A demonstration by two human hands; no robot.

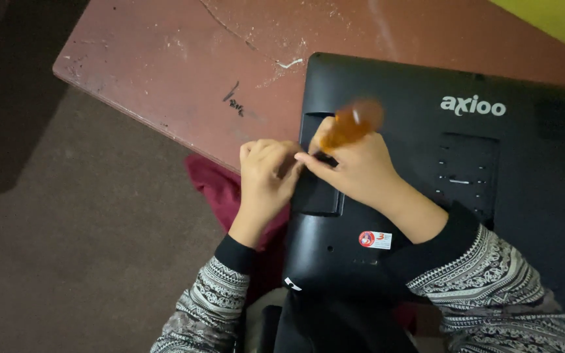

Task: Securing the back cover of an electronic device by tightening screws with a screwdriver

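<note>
Screwdriver with an amber handle (351,125) stands blurred over the black monitor's back (426,170), right hand (354,170) clenched around it. Left hand (266,173), fingers curled together, presses at the monitor's left edge. Beyond lies the scratched maroon table (184,72).

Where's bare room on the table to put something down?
Bare table lies left of and above the black device back, out to the table's left edge. It is crowded at the device's left edge, where the left hand and right hand, holding an orange-handled screwdriver, meet.
</note>
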